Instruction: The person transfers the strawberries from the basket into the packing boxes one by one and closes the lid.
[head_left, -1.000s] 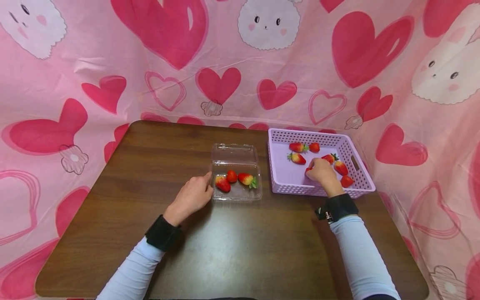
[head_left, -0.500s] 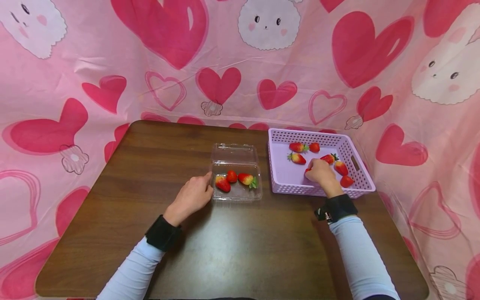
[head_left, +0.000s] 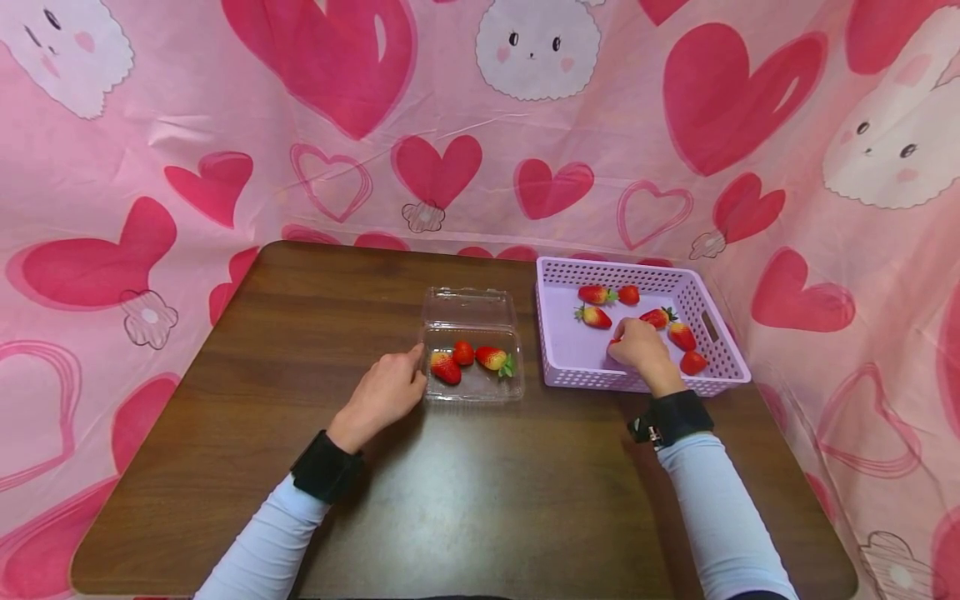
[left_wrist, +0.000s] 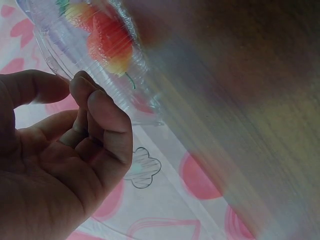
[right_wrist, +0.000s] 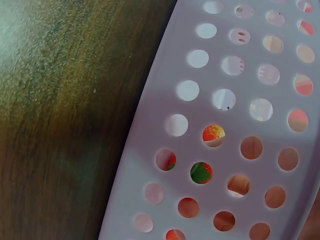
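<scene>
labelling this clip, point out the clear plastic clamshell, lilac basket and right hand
Clear plastic clamshell (head_left: pixel 476 384), head view, bare patch of base
Lilac basket (head_left: pixel 573 348), head view, bare floor
Right hand (head_left: pixel 640 344), head view, back of hand

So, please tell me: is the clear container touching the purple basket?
Apart. The head view shows a strip of brown table between the right edge of the clear container and the purple basket.

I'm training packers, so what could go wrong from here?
The right grip holds a mostly hidden strawberry; squeezing might bruise it. Lifting could knock it against the lilac basket. The clear box looks light and might slide if the left grip at its edge pushes.
</scene>
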